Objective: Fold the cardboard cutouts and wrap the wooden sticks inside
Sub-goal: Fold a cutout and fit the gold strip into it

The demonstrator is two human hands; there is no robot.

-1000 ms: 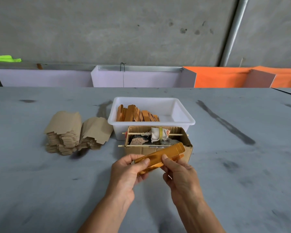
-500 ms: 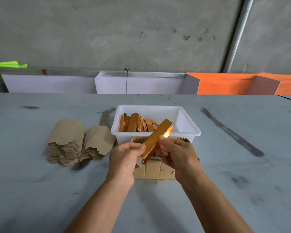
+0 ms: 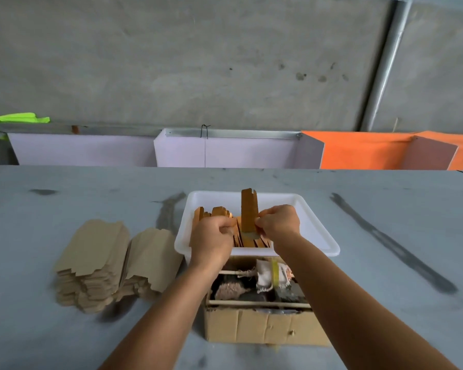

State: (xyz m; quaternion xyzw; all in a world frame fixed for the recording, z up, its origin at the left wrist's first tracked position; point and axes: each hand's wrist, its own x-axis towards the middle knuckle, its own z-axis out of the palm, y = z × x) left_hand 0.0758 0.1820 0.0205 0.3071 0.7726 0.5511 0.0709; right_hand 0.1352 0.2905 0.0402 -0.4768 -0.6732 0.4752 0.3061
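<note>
We count two hands, both in the centre of the frame over one white tray [image 3: 318, 236]. The left hand [image 3: 211, 236] has its fingers [image 3: 226, 225] curled in toward the palm beside the wrapped pieces in the tray; we cannot tell whether they pinch anything. The right hand [image 3: 278, 221] pinches one folded orange-brown cardboard wrap [image 3: 249, 212] between thumb and fingertips, near its lower end. That wrap stands upright, its notched top rising above the tray's far rim and its lower end down among the other wrapped pieces [image 3: 217, 212], which stand packed on edge in the left part of the tray. They are too crowded for us to count.

At the left of the frame lie two stacks of flat cardboard cutouts [image 3: 102, 252] side by side on the grey worktop [image 3: 385, 289], the left stack taller than the right one and touching it.

Below the tray, toward the lower centre, sits one open cardboard box [image 3: 257, 327], touching the tray's near wall. Two thin wooden sticks [image 3: 251, 304] lie across its opening, one near its front and one farther back. Between them are scraps of cloth and a pale bundle with a yellow band.

In the upper part of the frame we see white and orange panels and a concrete wall. We can read no writing, brand or label on any of these things.
</note>
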